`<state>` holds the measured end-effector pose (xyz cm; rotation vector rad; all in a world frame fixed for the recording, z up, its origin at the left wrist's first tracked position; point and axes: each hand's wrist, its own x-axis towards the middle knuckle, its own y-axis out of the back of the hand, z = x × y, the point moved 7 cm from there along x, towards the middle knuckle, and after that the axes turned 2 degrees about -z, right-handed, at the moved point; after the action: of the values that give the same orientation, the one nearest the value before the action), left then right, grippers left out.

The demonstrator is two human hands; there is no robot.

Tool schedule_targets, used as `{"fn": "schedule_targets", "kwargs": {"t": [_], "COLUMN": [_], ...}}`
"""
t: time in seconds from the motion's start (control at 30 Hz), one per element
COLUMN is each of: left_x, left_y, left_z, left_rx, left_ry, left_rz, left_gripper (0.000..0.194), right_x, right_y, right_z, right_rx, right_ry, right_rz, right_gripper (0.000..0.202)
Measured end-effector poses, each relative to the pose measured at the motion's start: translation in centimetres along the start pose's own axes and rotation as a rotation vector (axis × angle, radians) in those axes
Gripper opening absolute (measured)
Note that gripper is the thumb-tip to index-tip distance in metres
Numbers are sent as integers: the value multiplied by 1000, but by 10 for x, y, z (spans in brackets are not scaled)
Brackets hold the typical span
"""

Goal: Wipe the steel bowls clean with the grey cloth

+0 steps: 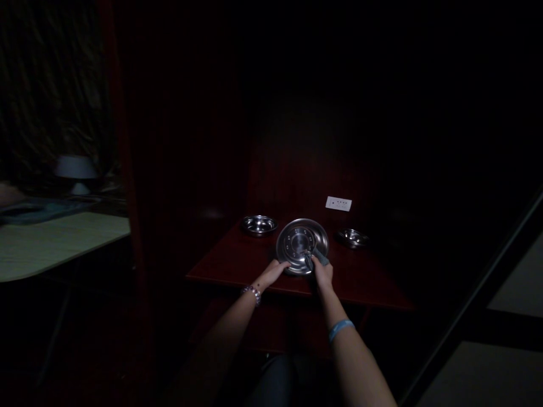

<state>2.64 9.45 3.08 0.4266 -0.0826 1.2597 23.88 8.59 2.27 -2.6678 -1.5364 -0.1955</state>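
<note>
A shiny steel basin (300,240) is tilted up toward me above the dark red desk (237,263). My left hand (272,272) grips its lower left rim, thumb on the inner side and the other fingers hidden behind. My right hand (323,272) is closed on a grey-green cloth (319,258), which touches the inside of the basin at the lower right. A second steel basin (258,226) rests on the desk to the left, behind my left hand. Another steel basin (353,238) lies to the right.
A white wall socket (338,203) is set in the back panel. Dark red side panels enclose the desk. To the left, beyond a partition, stand a light wood table (63,240) and a small lamp (77,169). The surroundings are very dark.
</note>
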Motion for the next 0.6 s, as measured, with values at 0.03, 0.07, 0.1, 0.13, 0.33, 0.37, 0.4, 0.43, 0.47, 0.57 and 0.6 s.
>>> {"fn": "schedule_targets", "kwargs": {"t": [0.03,0.07,0.1,0.13,0.33,0.37,0.4,0.43,0.47,0.57,0.6], "left_x": [1,2,2,2,0,0,0,-1,-2,-7,-9], "left_y": [1,2,3,4,7,7,6,4,2,-4,-4], "left_z": [0,0,0,0,5,7,8,10,12,20,23], "left_rx": [-18,-21,-17,-12,-46,-63,-81,-95,-101,-39,17], "left_ry": [9,17,22,24,8,-3,-17,-32,-51,-109,-114], "left_rz": [7,18,30,44,99,104,101,87,65,0,-9], "left_gripper": [47,46,46,47,49,50,51,53,55,61,62], "right_x": [1,2,2,2,-2,-3,-4,-4,-4,-4,-4], "right_y": [2,4,5,6,5,5,5,6,7,10,10], "right_z": [-1,-2,-3,-3,-5,-5,-4,-3,-2,2,3], "right_rx": [-15,-23,-24,-21,-27,-31,-34,-36,-39,-41,-33], "right_ry": [4,9,13,17,27,26,21,14,4,-18,-18], "right_rz": [4,5,4,2,9,10,13,18,26,49,53], "right_gripper": [47,47,47,47,49,49,49,49,49,47,47]}}
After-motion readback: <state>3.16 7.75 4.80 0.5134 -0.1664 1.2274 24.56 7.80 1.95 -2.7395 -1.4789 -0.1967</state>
